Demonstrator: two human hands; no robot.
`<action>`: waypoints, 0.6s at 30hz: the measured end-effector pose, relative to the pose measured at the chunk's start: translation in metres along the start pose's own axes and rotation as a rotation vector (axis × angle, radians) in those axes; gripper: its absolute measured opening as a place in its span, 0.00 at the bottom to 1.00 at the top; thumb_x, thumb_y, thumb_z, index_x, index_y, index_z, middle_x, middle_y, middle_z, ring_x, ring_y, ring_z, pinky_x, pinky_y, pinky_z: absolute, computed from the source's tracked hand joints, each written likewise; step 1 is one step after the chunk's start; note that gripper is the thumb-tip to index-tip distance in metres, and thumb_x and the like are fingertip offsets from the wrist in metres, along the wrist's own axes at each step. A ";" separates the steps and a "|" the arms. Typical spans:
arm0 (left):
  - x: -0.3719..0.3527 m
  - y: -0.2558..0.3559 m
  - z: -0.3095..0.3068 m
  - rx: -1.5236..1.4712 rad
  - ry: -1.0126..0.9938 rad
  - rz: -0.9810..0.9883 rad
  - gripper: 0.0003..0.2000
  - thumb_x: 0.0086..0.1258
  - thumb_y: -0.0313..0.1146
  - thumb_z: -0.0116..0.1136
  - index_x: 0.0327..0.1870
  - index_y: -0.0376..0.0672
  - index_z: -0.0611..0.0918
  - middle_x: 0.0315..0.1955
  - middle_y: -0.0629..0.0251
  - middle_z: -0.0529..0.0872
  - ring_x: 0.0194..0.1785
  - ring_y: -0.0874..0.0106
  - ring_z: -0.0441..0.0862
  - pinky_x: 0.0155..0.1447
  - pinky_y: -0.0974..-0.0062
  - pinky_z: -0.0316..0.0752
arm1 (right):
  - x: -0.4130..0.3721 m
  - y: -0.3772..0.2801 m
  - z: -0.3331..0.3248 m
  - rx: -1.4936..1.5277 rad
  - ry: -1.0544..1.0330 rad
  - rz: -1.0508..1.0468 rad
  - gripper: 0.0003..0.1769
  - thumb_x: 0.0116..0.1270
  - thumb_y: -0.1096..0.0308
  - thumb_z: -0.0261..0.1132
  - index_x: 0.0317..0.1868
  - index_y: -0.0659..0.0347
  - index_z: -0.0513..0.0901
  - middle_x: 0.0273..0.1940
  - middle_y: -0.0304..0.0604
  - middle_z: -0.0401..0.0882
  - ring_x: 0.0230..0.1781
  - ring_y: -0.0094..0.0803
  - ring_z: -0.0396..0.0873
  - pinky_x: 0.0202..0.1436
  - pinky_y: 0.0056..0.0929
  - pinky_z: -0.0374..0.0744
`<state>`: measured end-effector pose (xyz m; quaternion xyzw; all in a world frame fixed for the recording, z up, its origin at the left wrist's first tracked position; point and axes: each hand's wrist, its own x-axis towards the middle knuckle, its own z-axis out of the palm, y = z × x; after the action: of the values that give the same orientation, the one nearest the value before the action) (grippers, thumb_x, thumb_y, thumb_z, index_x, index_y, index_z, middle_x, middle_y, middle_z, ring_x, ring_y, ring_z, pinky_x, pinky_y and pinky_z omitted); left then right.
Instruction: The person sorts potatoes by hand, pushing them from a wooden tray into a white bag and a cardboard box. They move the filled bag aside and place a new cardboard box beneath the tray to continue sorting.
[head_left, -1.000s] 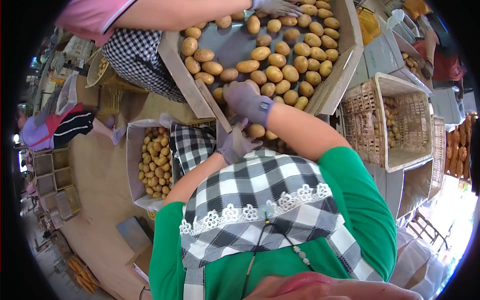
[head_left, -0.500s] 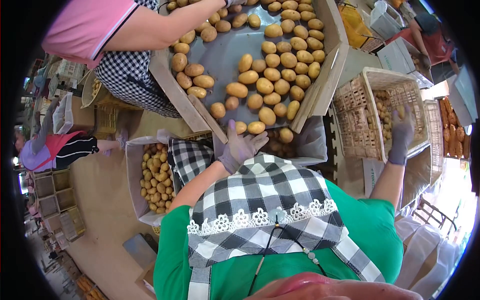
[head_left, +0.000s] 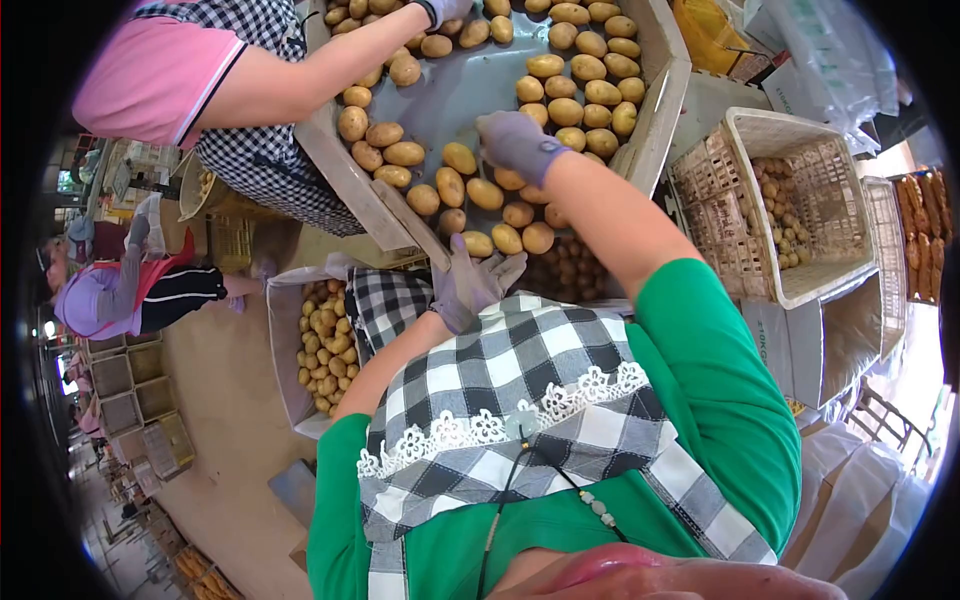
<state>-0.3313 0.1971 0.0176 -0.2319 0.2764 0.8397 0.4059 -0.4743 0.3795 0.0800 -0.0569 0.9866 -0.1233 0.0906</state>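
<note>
Grey tray (head_left: 470, 90) holds loose potatoes (head_left: 565, 110). The gloved right hand (head_left: 520, 145) arches over them mid-tray; its palm hides whether it grips one. The left hand (head_left: 470, 285) rests spread open at the near lip. Best to lift one potato cleanly, without nudging its neighbours over the edge. Whatever lies under the lip is in shadow.

A white woven basket (head_left: 712, 195) of small potatoes stands at the right, a plastic-lined box (head_left: 282, 365) of more at the left, below a co-worker's pink sleeve (head_left: 160, 70) and checked apron (head_left: 270, 160).
</note>
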 end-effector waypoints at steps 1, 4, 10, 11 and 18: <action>0.005 0.001 -0.002 0.017 -0.038 0.007 0.54 0.62 0.71 0.47 0.70 0.28 0.45 0.68 0.40 0.56 0.72 0.49 0.56 0.76 0.55 0.54 | -0.013 0.010 -0.002 0.178 0.107 -0.024 0.17 0.60 0.60 0.65 0.47 0.57 0.81 0.42 0.47 0.84 0.45 0.40 0.83 0.49 0.34 0.80; 0.011 0.004 0.001 -0.084 0.035 -0.040 0.51 0.65 0.70 0.41 0.70 0.28 0.47 0.68 0.38 0.55 0.72 0.49 0.56 0.75 0.56 0.56 | -0.103 0.058 -0.027 0.605 0.551 -0.057 0.20 0.63 0.67 0.67 0.56 0.56 0.79 0.43 0.41 0.83 0.41 0.26 0.82 0.47 0.25 0.79; 0.017 0.001 0.004 -0.139 0.047 -0.062 0.49 0.67 0.69 0.38 0.71 0.30 0.45 0.69 0.37 0.53 0.73 0.48 0.54 0.75 0.54 0.56 | -0.309 0.270 -0.054 0.016 1.212 0.585 0.22 0.63 0.73 0.67 0.57 0.67 0.76 0.45 0.47 0.83 0.40 0.27 0.82 0.39 0.25 0.82; 0.016 0.000 0.004 -0.126 0.036 -0.052 0.49 0.67 0.69 0.38 0.72 0.30 0.45 0.69 0.37 0.52 0.73 0.48 0.54 0.75 0.54 0.55 | -0.311 0.250 -0.062 0.187 1.226 0.623 0.23 0.63 0.72 0.68 0.58 0.66 0.76 0.45 0.48 0.83 0.40 0.28 0.82 0.40 0.25 0.82; 0.014 0.004 -0.007 -0.053 0.024 -0.160 0.46 0.67 0.64 0.47 0.73 0.35 0.46 0.70 0.39 0.52 0.74 0.47 0.51 0.76 0.52 0.52 | -0.097 0.064 -0.018 0.264 0.196 0.197 0.23 0.64 0.56 0.63 0.59 0.53 0.77 0.46 0.47 0.82 0.47 0.37 0.82 0.49 0.34 0.79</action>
<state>-0.3411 0.1978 0.0048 -0.2737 0.2396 0.8088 0.4620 -0.3884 0.4583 0.0968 0.0646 0.9667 -0.2472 0.0123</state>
